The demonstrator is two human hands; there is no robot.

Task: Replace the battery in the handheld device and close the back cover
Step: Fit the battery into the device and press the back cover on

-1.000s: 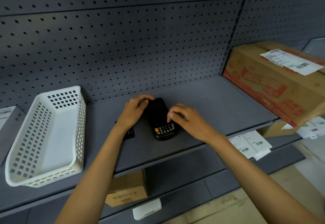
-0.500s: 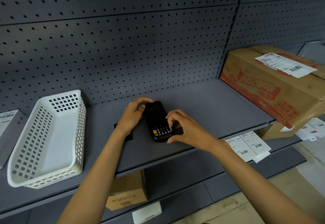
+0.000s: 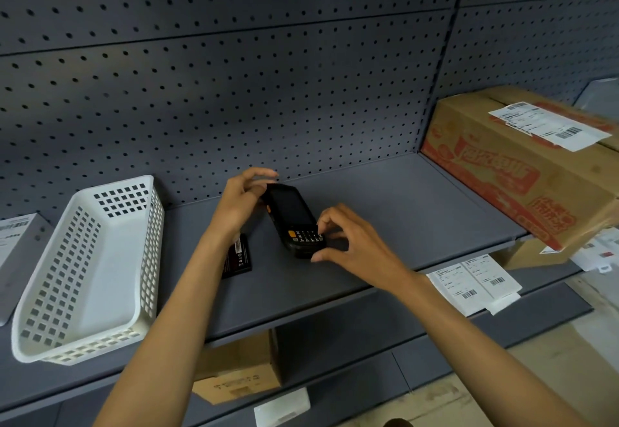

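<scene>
A black handheld device (image 3: 293, 217) with a dark screen and a small keypad with an orange key is face up, tilted above the grey shelf (image 3: 385, 212). My left hand (image 3: 243, 200) grips its far top end. My right hand (image 3: 348, 242) pinches its near keypad end between thumb and fingers. A black flat battery (image 3: 238, 257) with red and white print lies on the shelf just left of the device, partly hidden by my left forearm.
A white perforated plastic basket (image 3: 90, 269) stands on the shelf at the left. A large cardboard box (image 3: 522, 165) with a shipping label sits at the right. Pegboard wall (image 3: 234, 75) behind. Paper labels (image 3: 472, 281) hang off the shelf edge; smaller boxes (image 3: 239, 369) sit below.
Both hands have taken hold of the device's ends and raised its left side off the shelf. My left wrist lifted, uncovering more of the battery beside it.
</scene>
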